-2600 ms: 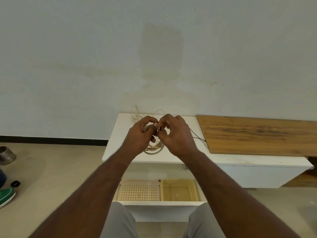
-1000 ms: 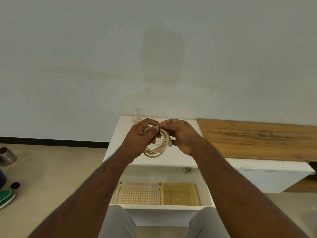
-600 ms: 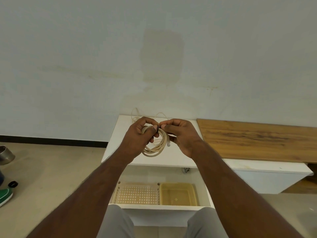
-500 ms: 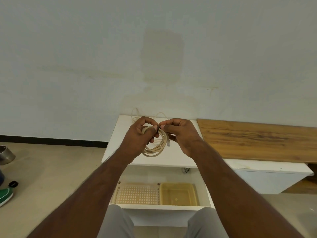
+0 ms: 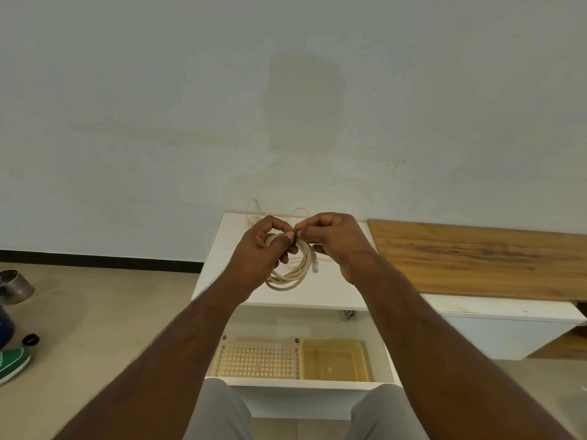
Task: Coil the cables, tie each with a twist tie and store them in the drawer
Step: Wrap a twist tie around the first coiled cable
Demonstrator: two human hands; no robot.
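Observation:
My left hand [image 5: 259,249] grips the top of a coiled beige cable [image 5: 293,274], which hangs above the white cabinet top [image 5: 222,262]. A clear plug [image 5: 314,265] dangles on the coil's right side. My right hand [image 5: 333,239] pinches a thin black twist tie [image 5: 295,240] at the top of the coil, fingertips touching the left thumb. Another loose beige cable [image 5: 254,211] lies at the cabinet's back edge by the wall. Below, the drawer [image 5: 301,384] stands open.
Inside the drawer sit a perforated beige tray [image 5: 259,360] and a yellow plastic bin [image 5: 333,360]. A wooden board [image 5: 476,258] covers the cabinet top to the right. On the floor at left are a metal pot [image 5: 14,285] and a green shoe [image 5: 12,363].
The black tie, earlier trailing to the right across the cabinet top, is now drawn up at the coil. My right hand has shifted slightly up, pinching at the coil's top.

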